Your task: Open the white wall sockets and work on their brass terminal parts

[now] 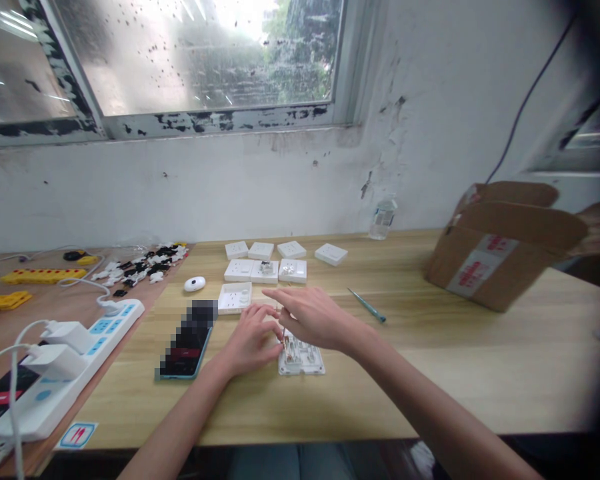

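Observation:
A white wall-socket part (307, 365) lies on the table with its inner side up, showing metal and clear pieces. My left hand (250, 340) is at its left edge, thumb and fingertips pinched together. Over its far edge is my right hand (313, 313), index finger stretched to the left and the other fingers bent under. A thin, dark reddish sliver (283, 335) shows between the hands; its kind cannot be made out. Just beyond my left hand lies an open white socket cover (235, 298).
Behind stand several white socket panels (261, 251), some with loose parts on top. A phone (187, 343) and a white oval case (195, 284) lie left, near a power strip (100, 347). To the right are a teal screwdriver (367, 305), a plastic bottle (383, 219) and a cardboard box (490, 257).

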`<state>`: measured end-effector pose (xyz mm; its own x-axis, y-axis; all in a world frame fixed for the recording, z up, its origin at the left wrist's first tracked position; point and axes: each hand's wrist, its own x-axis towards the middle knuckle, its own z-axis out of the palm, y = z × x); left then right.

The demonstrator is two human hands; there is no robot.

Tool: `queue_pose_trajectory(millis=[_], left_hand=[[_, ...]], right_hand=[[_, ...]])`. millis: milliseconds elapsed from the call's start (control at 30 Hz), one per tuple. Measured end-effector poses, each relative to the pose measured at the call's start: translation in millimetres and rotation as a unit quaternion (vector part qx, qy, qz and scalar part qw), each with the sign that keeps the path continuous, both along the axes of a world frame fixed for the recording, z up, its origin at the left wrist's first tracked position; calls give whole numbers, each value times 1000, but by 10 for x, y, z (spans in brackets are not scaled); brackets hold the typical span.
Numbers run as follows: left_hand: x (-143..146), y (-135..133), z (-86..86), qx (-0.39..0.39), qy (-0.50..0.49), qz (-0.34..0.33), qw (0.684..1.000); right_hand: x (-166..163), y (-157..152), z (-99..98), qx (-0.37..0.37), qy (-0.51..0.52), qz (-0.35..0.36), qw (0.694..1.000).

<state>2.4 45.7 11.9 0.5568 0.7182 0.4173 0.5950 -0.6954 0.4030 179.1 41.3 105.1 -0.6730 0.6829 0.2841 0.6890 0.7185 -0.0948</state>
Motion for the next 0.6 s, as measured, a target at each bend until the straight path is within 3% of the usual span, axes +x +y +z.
queue_pose_trajectory(millis=[600], left_hand=[[5, -3, 8, -10, 1, 5, 1000]], right_hand=[[-8, -5, -7, -4, 0, -14, 1000]])
